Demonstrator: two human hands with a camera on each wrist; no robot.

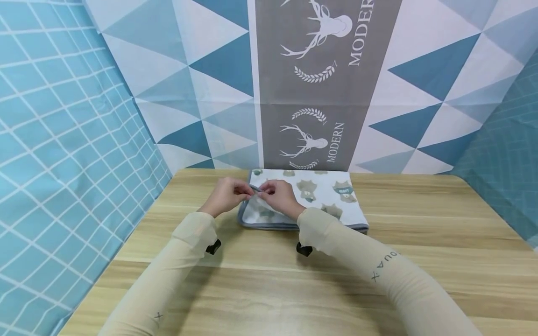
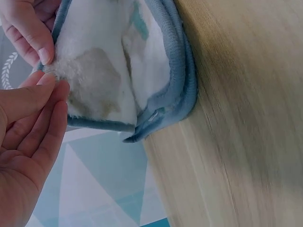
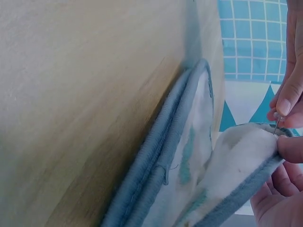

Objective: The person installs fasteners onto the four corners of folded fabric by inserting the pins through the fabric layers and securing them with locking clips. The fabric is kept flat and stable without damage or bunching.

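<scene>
My right hand pinches the lifted left edge of the folded bear-print blanket on the bench, far side; my left hand pinches what may be a pin.

The word "MODERN" is printed twice, sideways in white capitals, on the grey wall panel: the lower one is shown whole, while the upper one is run up to the top edge of the head view. On the right sleeve, an "X" can be read, followed by dark letters resembling "A", "U" and "O". A small "X" is borne by the left sleeve. Tiny lettering on a bear printed on the cloth cannot be made out.
</scene>
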